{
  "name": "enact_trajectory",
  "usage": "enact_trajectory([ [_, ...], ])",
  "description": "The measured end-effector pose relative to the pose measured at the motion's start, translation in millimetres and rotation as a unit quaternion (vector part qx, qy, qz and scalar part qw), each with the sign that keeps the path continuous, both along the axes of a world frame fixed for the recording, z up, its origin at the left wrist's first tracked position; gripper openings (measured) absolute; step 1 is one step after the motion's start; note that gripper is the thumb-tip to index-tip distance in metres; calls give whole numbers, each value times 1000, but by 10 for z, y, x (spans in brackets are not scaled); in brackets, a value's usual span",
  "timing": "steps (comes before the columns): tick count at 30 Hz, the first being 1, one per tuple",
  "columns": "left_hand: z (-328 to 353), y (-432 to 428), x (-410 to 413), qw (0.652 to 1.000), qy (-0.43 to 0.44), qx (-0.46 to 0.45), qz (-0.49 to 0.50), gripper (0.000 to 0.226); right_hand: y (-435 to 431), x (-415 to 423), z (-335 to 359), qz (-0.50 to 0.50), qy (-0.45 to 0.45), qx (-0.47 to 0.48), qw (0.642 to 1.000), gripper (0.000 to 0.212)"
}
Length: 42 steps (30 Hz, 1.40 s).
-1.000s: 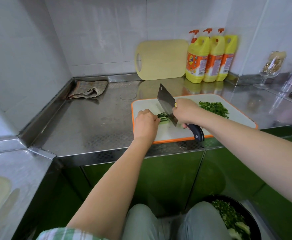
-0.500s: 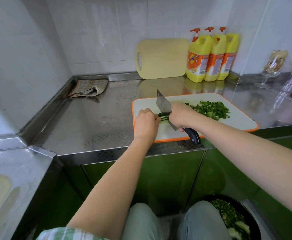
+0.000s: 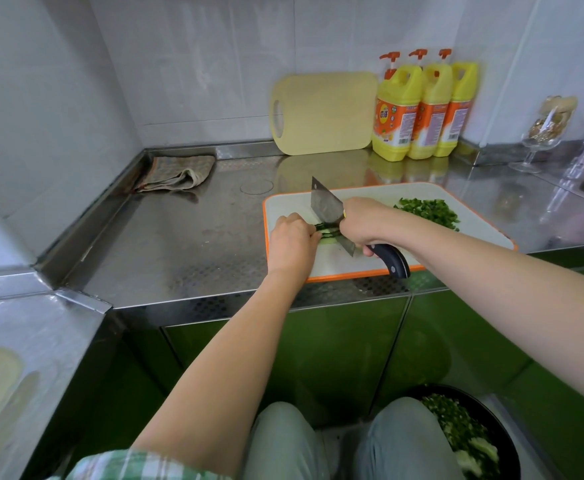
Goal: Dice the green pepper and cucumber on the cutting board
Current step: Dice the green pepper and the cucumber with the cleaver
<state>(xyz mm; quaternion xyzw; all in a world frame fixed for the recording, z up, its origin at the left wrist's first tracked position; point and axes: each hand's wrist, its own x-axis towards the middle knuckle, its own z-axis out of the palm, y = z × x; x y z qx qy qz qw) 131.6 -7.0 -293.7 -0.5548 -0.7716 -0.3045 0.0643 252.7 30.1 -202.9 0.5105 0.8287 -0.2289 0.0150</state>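
A white cutting board with an orange rim (image 3: 370,263) lies on the steel counter. My left hand (image 3: 292,240) has its fingers curled down on a bundle of green cucumber strips (image 3: 328,232), holding them in place. My right hand (image 3: 361,220) grips a cleaver (image 3: 326,207) by its black handle (image 3: 392,259). The blade edge is down on the strips, right beside my left knuckles. A heap of diced green pieces (image 3: 427,209) sits on the board's far right part.
A pale yellow board (image 3: 325,112) leans on the back wall beside three yellow detergent bottles (image 3: 422,105). A folded cloth (image 3: 176,173) lies at the back left. A stemmed glass (image 3: 543,133) stands at right. On the floor, a black bowl (image 3: 463,434) holds chopped greens.
The cleaver rose and came down again on the strips. My left hand stayed on the bundle. The diced heap has not moved.
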Motion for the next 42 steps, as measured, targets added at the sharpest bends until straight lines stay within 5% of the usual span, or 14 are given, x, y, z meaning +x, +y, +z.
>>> enact_trajectory([
  [11,-1,-10,9,1000,-2,-2,0,28,-59,-6,-112,13,52,49,997,19],
  [15,-10,-10,5,1000,2,-2,2,28,-16,5,25,-53,57,30,996,15],
  [19,-12,-3,2,1000,7,-4,-1,28,44,123,102,28,73,56,995,27],
  [25,-8,-13,7,1000,-6,0,0,27,-14,104,47,17,-5,1,1000,15],
  [42,-5,-114,-47,999,-19,29,30,27,46,116,-56,8,85,33,996,15],
])
